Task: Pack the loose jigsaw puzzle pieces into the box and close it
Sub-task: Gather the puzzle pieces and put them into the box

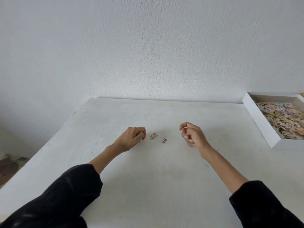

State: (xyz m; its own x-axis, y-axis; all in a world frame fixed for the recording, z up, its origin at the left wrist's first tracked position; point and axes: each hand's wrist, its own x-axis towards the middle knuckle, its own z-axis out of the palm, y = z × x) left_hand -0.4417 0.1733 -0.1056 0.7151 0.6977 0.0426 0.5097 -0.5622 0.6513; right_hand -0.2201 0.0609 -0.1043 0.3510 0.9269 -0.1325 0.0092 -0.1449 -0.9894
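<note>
- Two loose puzzle pieces (153, 136) (163, 140) are seen on the white table (148, 178), lying between the two hands and just apart from each other
- The left hand (131, 139) is curled with the fingers together, its fingertips close beside the nearer piece; whether something is already pinched inside cannot be told
- The right hand (191, 134) is lifted a little, also loosely closed, with thumb and forefinger nearly touching; a held piece cannot be confirmed either
- The box (261, 122) stands at the far right of the table, well apart from the two pieces, open and already filled with many pieces; no lid is visible
- The pieces are small and flat, so they could be pushed along the surface instead of lifted if they are pinched from above
- A piece could be dropped during the long carry to the box, or knocked off by a sleeve (69, 186)
- If a piece rests on the box rim, the closing could be hindered
</note>
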